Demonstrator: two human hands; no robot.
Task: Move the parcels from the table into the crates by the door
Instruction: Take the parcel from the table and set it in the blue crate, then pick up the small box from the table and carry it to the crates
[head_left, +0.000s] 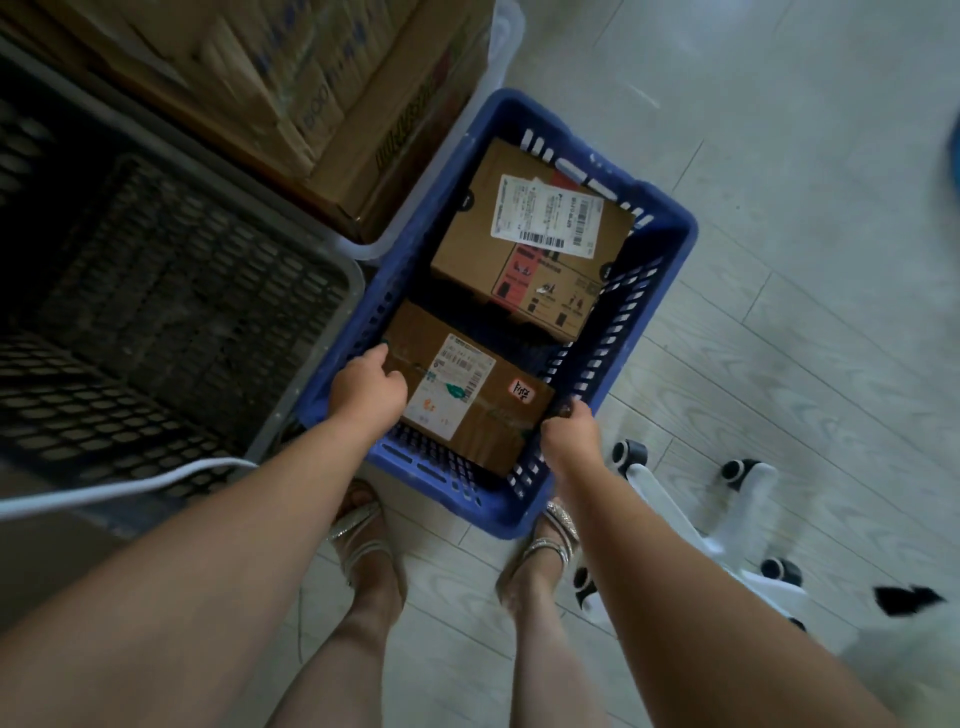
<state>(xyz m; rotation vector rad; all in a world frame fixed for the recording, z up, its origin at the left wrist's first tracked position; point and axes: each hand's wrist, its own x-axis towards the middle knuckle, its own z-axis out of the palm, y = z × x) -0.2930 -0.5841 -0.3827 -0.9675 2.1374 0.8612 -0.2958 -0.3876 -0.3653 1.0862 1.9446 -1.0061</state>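
Blue crate (674, 236), left hand (366, 391), right hand (569, 432), fingers (396, 384) clamped on parcel (483, 415) edges, gap beyond

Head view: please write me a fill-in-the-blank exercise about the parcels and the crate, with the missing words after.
1. The left hand and the right hand grip the near parcel inside the ____ crate.
2. In this crate ____ cardboard parcels show.
3. The crate stands on the pale ____.
Missing words: blue; two; floor.
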